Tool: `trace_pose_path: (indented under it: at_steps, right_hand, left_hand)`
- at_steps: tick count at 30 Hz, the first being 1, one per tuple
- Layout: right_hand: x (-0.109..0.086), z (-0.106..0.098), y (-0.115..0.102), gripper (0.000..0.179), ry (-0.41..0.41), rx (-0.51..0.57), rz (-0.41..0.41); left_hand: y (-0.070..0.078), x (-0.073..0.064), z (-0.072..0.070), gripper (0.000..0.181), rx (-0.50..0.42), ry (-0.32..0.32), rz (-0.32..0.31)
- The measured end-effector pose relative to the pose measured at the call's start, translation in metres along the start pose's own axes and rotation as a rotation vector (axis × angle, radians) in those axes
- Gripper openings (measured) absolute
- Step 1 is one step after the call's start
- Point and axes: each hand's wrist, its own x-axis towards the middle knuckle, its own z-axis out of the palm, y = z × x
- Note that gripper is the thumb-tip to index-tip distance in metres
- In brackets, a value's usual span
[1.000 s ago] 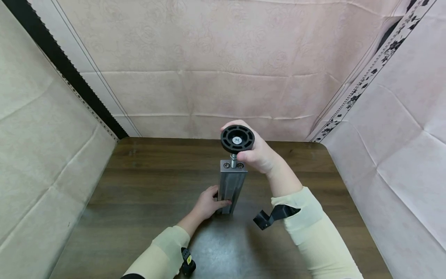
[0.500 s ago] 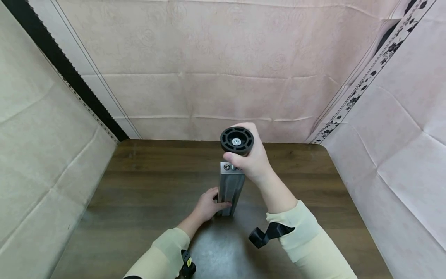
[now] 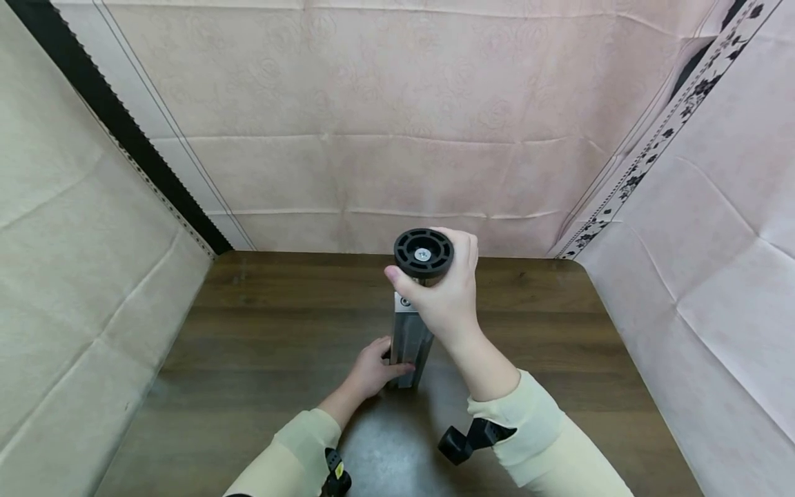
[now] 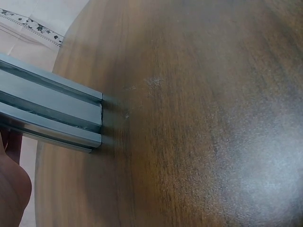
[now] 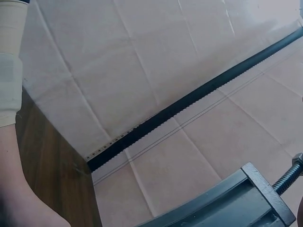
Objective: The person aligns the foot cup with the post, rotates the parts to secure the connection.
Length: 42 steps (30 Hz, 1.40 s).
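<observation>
An aluminium extrusion profile (image 3: pixel 410 338) stands upright on the wooden tabletop. A black round levelling foot (image 3: pixel 424 253) tops it, with a screw head in the middle of its disc. My left hand (image 3: pixel 371 373) grips the profile low down, thumb across its front face. Around the foot's right side curls my right hand (image 3: pixel 450 297), its thumb reaching left below the disc and covering part of the end plate. In the right wrist view a threaded stud (image 5: pixel 289 178) rises from the end plate (image 5: pixel 269 195). The left wrist view shows the profile's lower end (image 4: pixel 52 101) at the table.
The brown wooden tabletop (image 3: pixel 261 331) ends at a back edge close behind the profile. Pale creased cloth walls (image 3: pixel 385 83) enclose it at the back and both sides. A black wrist camera (image 3: pixel 456 444) sticks out from the right sleeve.
My right hand has swung round the foot, its thumb moving left across the front and its wrist dropping lower. The left hand keeps its grip and the profile stays in place.
</observation>
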Motion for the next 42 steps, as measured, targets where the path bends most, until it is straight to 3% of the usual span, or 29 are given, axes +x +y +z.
trace_pose_path:
  at_steps: [7,13,16,19,23,26,30,35,42]
  right_hand:
    - [-0.004,0.0,-0.004,0.09,0.001,-0.032,0.002]
    - [0.005,-0.009,-0.003,0.11,-0.009,0.13,-0.035]
    - [0.017,-0.015,0.003,0.115,-0.067,0.239,-0.062]
    - [0.03,-0.02,0.014,0.118,-0.216,0.38,-0.095]
    - [0.043,-0.024,0.027,0.116,-0.529,0.65,-0.069]
    - [0.05,-0.025,0.033,0.105,-0.726,0.775,-0.012]
    - [0.055,-0.026,0.039,0.079,-0.864,0.852,0.021]
    - [0.056,-0.027,0.04,0.063,-0.901,0.922,0.034]
    - [0.05,-0.023,0.034,0.061,-0.827,0.936,0.069]
  left_hand:
    - [-0.002,0.0,-0.001,0.041,0.008,0.005,0.015]
    - [0.0,0.001,-0.002,0.049,0.018,-0.012,-0.038]
    - [0.002,0.002,-0.003,0.049,0.019,-0.014,-0.056]
    - [0.003,0.002,-0.003,0.048,0.017,-0.016,-0.073]
    - [0.002,0.001,-0.003,0.048,0.02,-0.019,-0.063]
    - [0.001,0.0,-0.002,0.05,0.013,-0.019,-0.05]
    - [0.001,0.0,-0.001,0.052,-0.005,-0.017,-0.047]
    - [0.001,0.0,-0.002,0.052,0.006,-0.008,-0.034]
    - [0.001,0.0,-0.002,0.051,-0.005,-0.018,-0.053]
